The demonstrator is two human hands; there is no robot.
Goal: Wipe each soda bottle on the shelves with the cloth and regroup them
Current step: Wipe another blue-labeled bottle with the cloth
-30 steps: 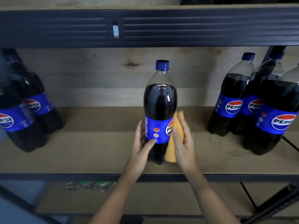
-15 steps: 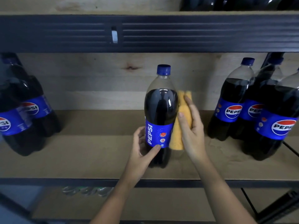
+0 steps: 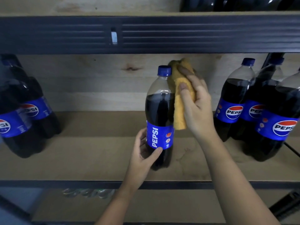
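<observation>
A Pepsi bottle (image 3: 159,111) with a blue cap stands upright in the middle of the wooden shelf (image 3: 97,156). My left hand (image 3: 144,153) grips its lower part at the blue label, thumb across the front. My right hand (image 3: 196,104) holds a folded yellow cloth (image 3: 180,108) and presses it against the bottle's right shoulder and neck, up beside the cap. Two Pepsi bottles (image 3: 24,117) stand at the shelf's left end. Three more Pepsi bottles (image 3: 259,114) are grouped at the right end.
A dark metal beam (image 3: 146,33) of the shelf above runs across the top, with more dark bottles (image 3: 227,4) on it. A black metal rail (image 3: 81,184) edges the shelf's front. Below, a lower shelf holds clear bottles (image 3: 87,193), blurred.
My right hand has slid the cloth up the bottle's right side from the label to the neck. My left hand has turned the bottle slightly, so the label's lettering faces me.
</observation>
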